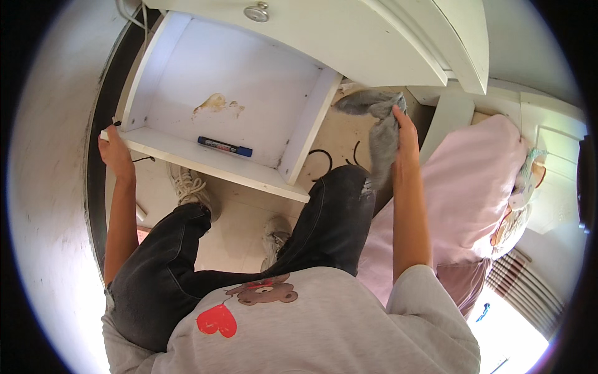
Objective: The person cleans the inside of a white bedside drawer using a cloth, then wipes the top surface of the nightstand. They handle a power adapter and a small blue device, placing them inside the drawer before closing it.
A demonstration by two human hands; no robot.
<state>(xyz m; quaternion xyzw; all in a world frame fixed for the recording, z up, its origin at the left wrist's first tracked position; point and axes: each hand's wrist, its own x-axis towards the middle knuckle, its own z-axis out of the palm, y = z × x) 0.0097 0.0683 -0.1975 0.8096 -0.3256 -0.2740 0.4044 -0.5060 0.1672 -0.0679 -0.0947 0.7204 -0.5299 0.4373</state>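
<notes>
Before me a white drawer (pixel 261 178) is pulled out from under a white cabinet (pixel 322 32). My left hand (pixel 116 152) grips the left end of the drawer's front panel. Inside, a marker pen (pixel 224 146) with a blue cap lies along the front panel, and a yellow-brown stain (pixel 215 104) marks the drawer's bottom. To the right of the drawer, my right hand (pixel 405 133) holds a crumpled grey cloth (pixel 384 135) in the air. The cloth hangs down near my right knee, apart from the drawer.
A round metal knob (pixel 256 12) sits on the cabinet front above. Black cable (pixel 322 156) loops across the floor right of the drawer. A bed with a pink cover (pixel 472 173) stands close on my right. A wall (pixel 51 117) runs along the left.
</notes>
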